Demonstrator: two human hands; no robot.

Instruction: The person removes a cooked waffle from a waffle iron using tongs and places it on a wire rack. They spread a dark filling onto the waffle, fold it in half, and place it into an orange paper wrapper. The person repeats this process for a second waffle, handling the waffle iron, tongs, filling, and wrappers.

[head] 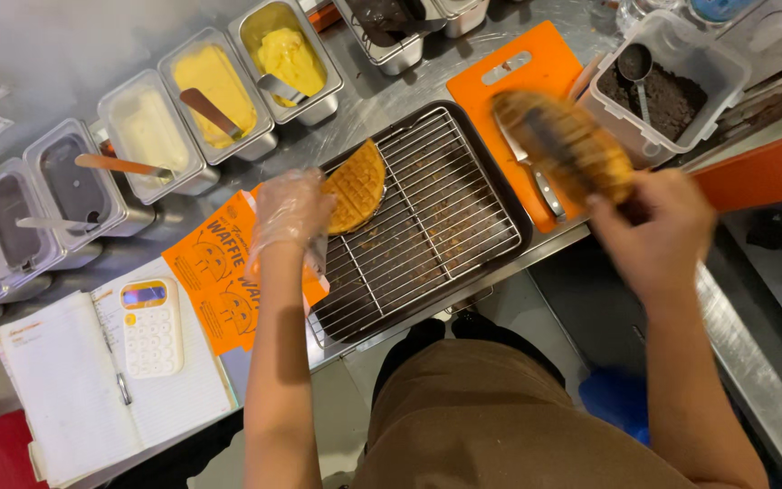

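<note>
Golden-brown and folded, a waffle half [356, 186] lay on the wire rack [436, 226], pinched at its left edge by the gloved left hand [290, 213]. To the right, the bare right hand [653, 231] gripped a blurred waffle [565, 145] over the orange board [536, 77].

Orange printed paper sleeves [219, 281] lie beside a white calculator's screen [143, 294].

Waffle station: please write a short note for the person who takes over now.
Left hand, in a clear glove, rests on the half waffle at the wire rack's left edge.
Right hand holds a second waffle piece, blurred, above the orange cutting board, beside the knife.
Done: waffle apparently cut in two.
Left: no filling on either piece yet; the filling tubs stand behind the rack.
</note>
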